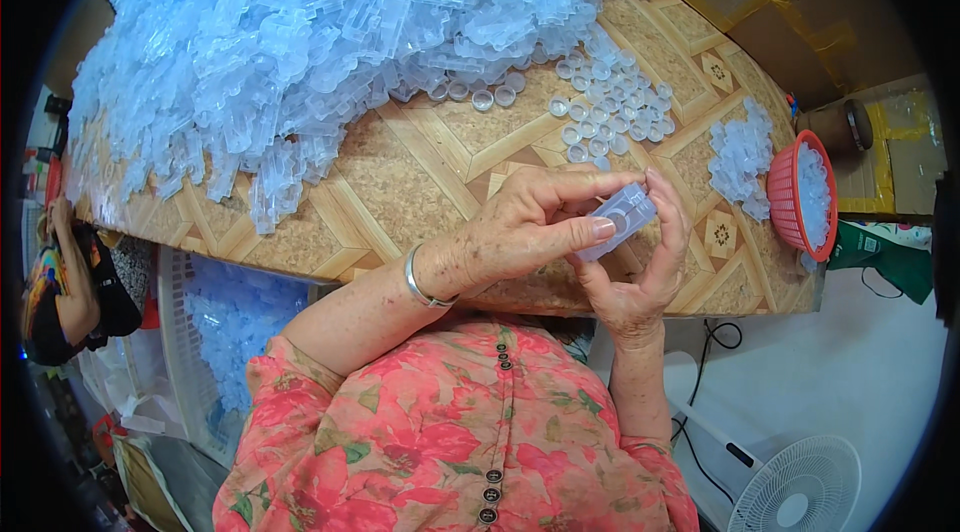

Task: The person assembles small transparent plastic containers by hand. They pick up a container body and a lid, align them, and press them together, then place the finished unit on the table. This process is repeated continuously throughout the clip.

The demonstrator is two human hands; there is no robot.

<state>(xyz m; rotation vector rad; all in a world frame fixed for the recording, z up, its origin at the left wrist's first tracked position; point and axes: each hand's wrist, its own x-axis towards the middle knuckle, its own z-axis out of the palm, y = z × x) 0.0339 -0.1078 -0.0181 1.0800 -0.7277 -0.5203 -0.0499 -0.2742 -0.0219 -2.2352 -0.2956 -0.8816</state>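
Note:
Over the near edge of the table, both my hands hold a small clear plastic case (632, 212). My left hand (535, 222), with a silver bangle at its wrist, presses its thumb on the case's near face. My right hand (645, 272) has its fingers curled round the case's right end, with the thumb beneath. A round shape shows in the case, too small to make out fully. Just beyond my fingers lies a cluster of small round clear cups (610, 107). A large heap of clear plastic pieces (300, 42) covers the table's far left.
On the patterned tabletop (410, 167), small clear parts (742, 160) lie beside a red basket (790, 202) of similar parts at the right edge. Cardboard (800, 22) stands behind. A white fan (800, 487) is at the lower right. Another person's arm (75, 282) shows far left.

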